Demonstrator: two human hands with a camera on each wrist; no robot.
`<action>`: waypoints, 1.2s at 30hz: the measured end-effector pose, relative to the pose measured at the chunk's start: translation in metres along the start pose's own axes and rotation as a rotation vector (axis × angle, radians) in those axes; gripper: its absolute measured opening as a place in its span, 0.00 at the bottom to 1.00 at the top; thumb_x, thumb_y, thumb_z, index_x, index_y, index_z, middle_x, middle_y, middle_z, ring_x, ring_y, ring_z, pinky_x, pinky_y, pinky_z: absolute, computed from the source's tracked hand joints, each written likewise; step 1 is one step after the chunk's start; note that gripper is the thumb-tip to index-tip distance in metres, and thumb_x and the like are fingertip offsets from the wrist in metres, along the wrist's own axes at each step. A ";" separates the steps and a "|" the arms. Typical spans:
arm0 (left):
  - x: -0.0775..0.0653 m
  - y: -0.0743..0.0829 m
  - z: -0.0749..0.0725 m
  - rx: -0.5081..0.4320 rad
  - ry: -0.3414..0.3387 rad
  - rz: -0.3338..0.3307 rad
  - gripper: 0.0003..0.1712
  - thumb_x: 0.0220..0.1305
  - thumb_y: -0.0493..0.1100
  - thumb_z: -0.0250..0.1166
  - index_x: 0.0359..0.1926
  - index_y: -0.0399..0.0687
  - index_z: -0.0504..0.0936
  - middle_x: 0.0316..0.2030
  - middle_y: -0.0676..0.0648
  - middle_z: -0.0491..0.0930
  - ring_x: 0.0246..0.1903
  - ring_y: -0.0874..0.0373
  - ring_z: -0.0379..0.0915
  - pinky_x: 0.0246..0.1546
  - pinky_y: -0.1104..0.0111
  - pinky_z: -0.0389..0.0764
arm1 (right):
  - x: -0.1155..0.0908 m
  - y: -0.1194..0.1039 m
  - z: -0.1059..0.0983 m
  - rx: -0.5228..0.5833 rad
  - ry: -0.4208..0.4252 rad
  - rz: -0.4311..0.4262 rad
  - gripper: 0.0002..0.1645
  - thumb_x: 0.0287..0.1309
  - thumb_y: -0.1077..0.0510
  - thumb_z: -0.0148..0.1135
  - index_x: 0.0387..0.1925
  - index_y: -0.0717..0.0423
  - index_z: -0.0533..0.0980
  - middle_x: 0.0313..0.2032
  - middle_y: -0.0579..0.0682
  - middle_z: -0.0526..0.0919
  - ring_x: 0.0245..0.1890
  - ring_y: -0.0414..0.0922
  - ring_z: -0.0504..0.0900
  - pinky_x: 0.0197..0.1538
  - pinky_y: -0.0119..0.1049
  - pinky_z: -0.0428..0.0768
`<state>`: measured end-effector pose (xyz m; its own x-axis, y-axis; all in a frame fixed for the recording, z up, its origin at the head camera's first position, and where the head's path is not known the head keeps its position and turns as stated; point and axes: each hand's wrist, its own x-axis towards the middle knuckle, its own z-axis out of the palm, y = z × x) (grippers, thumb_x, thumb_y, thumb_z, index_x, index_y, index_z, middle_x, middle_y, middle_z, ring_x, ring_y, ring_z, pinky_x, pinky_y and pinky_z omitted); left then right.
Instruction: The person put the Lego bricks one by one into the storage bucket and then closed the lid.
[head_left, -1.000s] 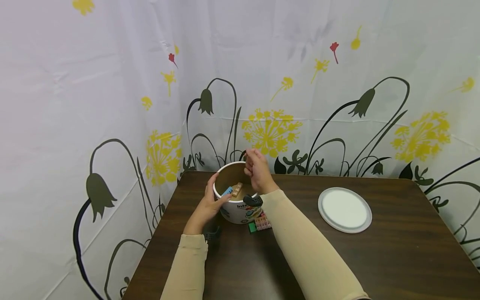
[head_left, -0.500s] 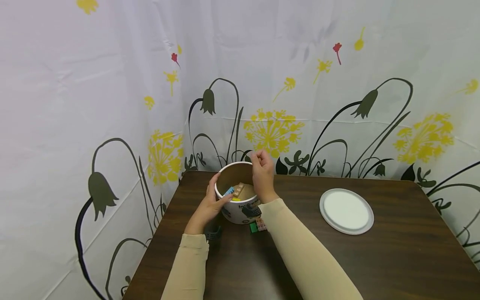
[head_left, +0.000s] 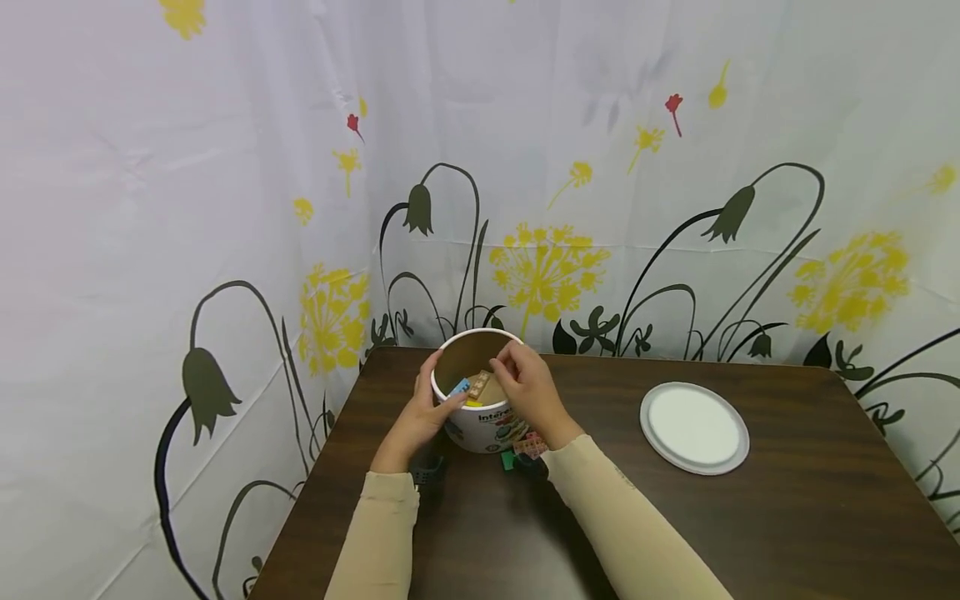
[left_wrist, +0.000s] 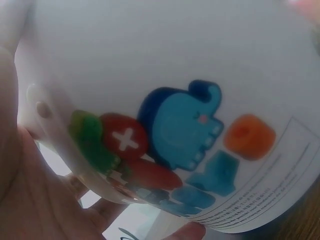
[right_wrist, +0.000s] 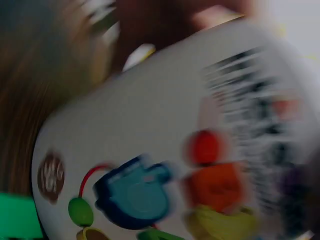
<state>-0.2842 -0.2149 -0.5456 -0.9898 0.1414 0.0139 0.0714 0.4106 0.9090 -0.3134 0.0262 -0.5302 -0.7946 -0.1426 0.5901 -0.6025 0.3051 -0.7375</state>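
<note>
A white round bucket [head_left: 467,437] with printed toy pictures stands tilted towards me on the table. My left hand [head_left: 411,418] grips its left side, thumb over the front rim. Inside lie a light blue block [head_left: 460,387], a tan block [head_left: 478,384] with studs and a yellow piece [head_left: 473,403]. My right hand [head_left: 531,387] is at the right rim, fingers bent over the opening; whether they pinch anything is hidden. In the left wrist view fingers wrap around the bucket wall [left_wrist: 125,60]. The right wrist view is blurred, with the bucket [right_wrist: 140,95] below the hand.
A pink studded piece [head_left: 531,444] and a green piece [head_left: 507,460] lie against the bucket's front right. A round white lid [head_left: 693,427] lies flat on the right of the brown table [head_left: 810,500]. A flower-printed curtain [head_left: 637,275] hangs behind.
My right hand has come down from above the rim to the bucket's opening, its wrist swinging right and towards me. The left hand keeps its hold. The yellow piece now shows inside.
</note>
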 end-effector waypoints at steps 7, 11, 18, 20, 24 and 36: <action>-0.004 -0.004 0.001 0.004 -0.003 -0.003 0.58 0.70 0.60 0.70 0.87 0.75 0.42 0.85 0.38 0.46 0.79 0.28 0.54 0.78 0.31 0.59 | -0.041 0.009 -0.038 0.314 0.034 0.223 0.07 0.77 0.57 0.66 0.44 0.58 0.80 0.47 0.52 0.82 0.53 0.47 0.81 0.58 0.34 0.79; -0.006 -0.005 0.002 -0.010 0.002 -0.004 0.57 0.70 0.59 0.70 0.86 0.76 0.42 0.85 0.40 0.46 0.79 0.29 0.54 0.78 0.31 0.59 | -0.065 0.018 -0.056 0.352 0.078 0.336 0.14 0.79 0.53 0.64 0.45 0.62 0.78 0.44 0.49 0.81 0.47 0.45 0.78 0.52 0.33 0.77; -0.007 -0.007 0.001 -0.027 -0.001 -0.005 0.58 0.69 0.61 0.71 0.86 0.77 0.42 0.85 0.39 0.45 0.80 0.29 0.53 0.78 0.31 0.58 | -0.087 0.029 -0.085 0.378 0.029 0.460 0.17 0.81 0.51 0.61 0.47 0.65 0.75 0.36 0.47 0.75 0.40 0.48 0.76 0.47 0.38 0.80; -0.007 -0.009 0.000 -0.030 0.002 -0.012 0.58 0.69 0.61 0.71 0.86 0.76 0.42 0.85 0.39 0.45 0.80 0.28 0.53 0.78 0.31 0.57 | -0.091 0.031 -0.088 0.350 -0.033 0.478 0.16 0.81 0.51 0.61 0.48 0.62 0.76 0.36 0.48 0.75 0.39 0.50 0.76 0.45 0.38 0.80; -0.009 -0.011 -0.003 -0.035 0.014 -0.022 0.57 0.70 0.58 0.71 0.86 0.75 0.43 0.85 0.39 0.45 0.80 0.28 0.52 0.79 0.31 0.56 | -0.104 0.044 -0.086 0.401 -0.115 0.499 0.11 0.81 0.53 0.62 0.50 0.58 0.76 0.35 0.48 0.75 0.36 0.52 0.76 0.42 0.39 0.79; -0.003 -0.002 0.000 -0.037 0.002 0.007 0.57 0.68 0.62 0.71 0.86 0.79 0.43 0.84 0.40 0.45 0.80 0.30 0.52 0.78 0.31 0.57 | -0.121 0.078 -0.081 0.597 -0.033 0.592 0.10 0.77 0.62 0.64 0.52 0.63 0.74 0.33 0.47 0.75 0.26 0.41 0.74 0.32 0.33 0.78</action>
<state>-0.2813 -0.2163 -0.5469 -0.9896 0.1424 0.0213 0.0740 0.3762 0.9236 -0.2581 0.1439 -0.6325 -0.9880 -0.1464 0.0482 -0.0166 -0.2100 -0.9776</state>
